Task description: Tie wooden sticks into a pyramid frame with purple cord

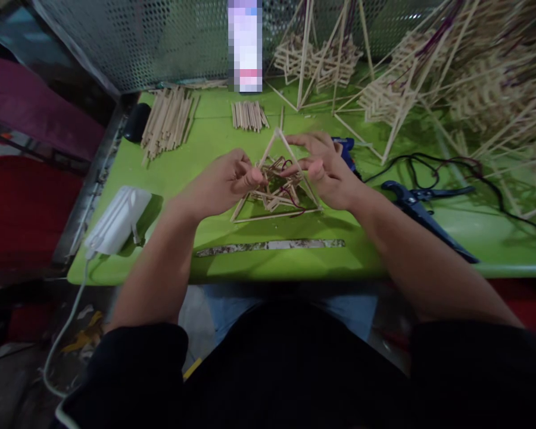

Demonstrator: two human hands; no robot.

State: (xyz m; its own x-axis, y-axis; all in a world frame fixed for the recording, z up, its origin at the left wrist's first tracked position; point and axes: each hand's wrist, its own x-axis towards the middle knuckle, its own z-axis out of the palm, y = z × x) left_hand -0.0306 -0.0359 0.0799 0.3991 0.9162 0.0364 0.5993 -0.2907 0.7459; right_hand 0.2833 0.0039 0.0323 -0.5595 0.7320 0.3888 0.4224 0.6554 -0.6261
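Note:
A small pyramid frame of thin wooden sticks (pixel 279 187) stands on the green table (pixel 214 262), with a stack of short sticks and a dark red wire inside it. My left hand (pixel 226 182) pinches the frame's left side with its fingertips. From the right, my right hand (pixel 324 167) holds the frame, thumb and fingers curled against its sticks. Both hands are on the frame at the table's middle.
Two bundles of loose sticks, a long one (pixel 167 119) and a short one (pixel 249 114), lie at the back. Finished stick pyramids (pixel 411 89) crowd the back right. A blue glue gun (pixel 346 150), blue cutters (pixel 422 208), a black cable (pixel 473 173), a white adapter (pixel 118 220) and a flat strip (pixel 270 245) lie around.

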